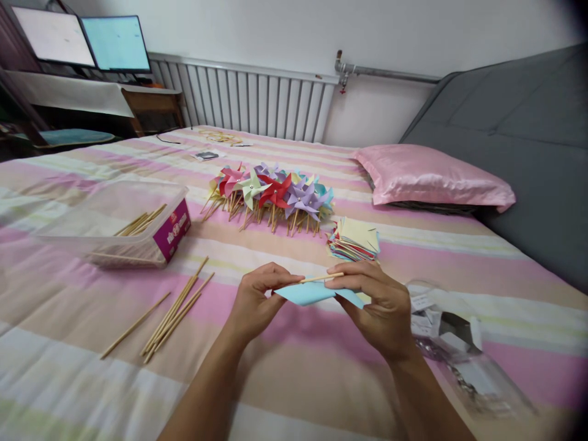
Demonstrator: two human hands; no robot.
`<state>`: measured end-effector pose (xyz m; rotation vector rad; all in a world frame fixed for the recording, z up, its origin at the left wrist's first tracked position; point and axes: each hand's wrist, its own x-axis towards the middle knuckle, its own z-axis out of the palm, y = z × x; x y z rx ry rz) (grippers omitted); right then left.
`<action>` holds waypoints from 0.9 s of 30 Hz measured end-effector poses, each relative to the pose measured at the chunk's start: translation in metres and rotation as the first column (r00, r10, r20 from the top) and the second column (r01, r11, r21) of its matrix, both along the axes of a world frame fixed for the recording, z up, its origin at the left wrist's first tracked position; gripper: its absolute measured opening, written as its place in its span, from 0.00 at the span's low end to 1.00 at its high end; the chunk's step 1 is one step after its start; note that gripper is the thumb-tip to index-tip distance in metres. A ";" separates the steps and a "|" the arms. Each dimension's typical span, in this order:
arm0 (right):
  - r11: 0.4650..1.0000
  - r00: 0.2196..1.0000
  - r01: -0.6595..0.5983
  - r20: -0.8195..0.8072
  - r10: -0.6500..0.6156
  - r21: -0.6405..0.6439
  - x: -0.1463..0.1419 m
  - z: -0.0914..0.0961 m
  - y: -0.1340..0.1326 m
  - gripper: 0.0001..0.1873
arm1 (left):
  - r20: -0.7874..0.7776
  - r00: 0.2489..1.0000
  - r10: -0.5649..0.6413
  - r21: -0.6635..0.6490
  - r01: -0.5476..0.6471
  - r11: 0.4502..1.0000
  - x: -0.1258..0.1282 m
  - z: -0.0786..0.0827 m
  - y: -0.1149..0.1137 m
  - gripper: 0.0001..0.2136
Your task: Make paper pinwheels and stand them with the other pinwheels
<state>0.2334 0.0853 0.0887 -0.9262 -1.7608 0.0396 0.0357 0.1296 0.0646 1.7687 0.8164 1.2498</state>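
Observation:
Between my two hands is a light blue paper piece point(307, 294), with its edges bent. A thin wooden stick point(321, 278) runs along its far edge. My left hand point(257, 300) pinches the paper's left end, thumb and fingers closed by the stick's left tip. Around the right end, my right hand point(383, 306) is closed on the stick and the paper; some of its fingers are behind the sheet. Past my hands lies a stack of cut paper squares point(356, 236), a pale yellow one on top. Finished paper pinwheels point(274, 193) on sticks are heaped beyond.
Several loose wooden sticks point(177, 312) lie at left on the striped bedspread point(206, 392). Behind them a clear plastic box point(124, 245) holds more sticks. At right are clear plastic bags point(487, 373) with small metal parts. A pink pillow point(432, 174) rests by the grey headboard point(519, 122).

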 end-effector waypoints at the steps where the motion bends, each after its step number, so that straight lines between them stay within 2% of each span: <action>1: 1.000 1.000 -0.001 0.001 0.001 0.000 0.000 0.000 0.000 0.09 | 0.002 1.000 0.002 -0.003 -0.002 1.000 0.000 0.000 0.000 0.10; 13: 1.000 1.000 0.004 0.007 -0.004 -0.019 -0.003 0.002 0.000 0.06 | -0.016 1.000 0.023 0.009 -0.022 1.000 0.001 0.002 -0.001 0.09; 27: 0.999 1.000 0.025 -0.014 -0.025 0.032 -0.007 0.002 0.000 0.06 | -0.046 0.998 0.035 0.043 -0.033 0.999 -0.001 0.001 -0.001 0.10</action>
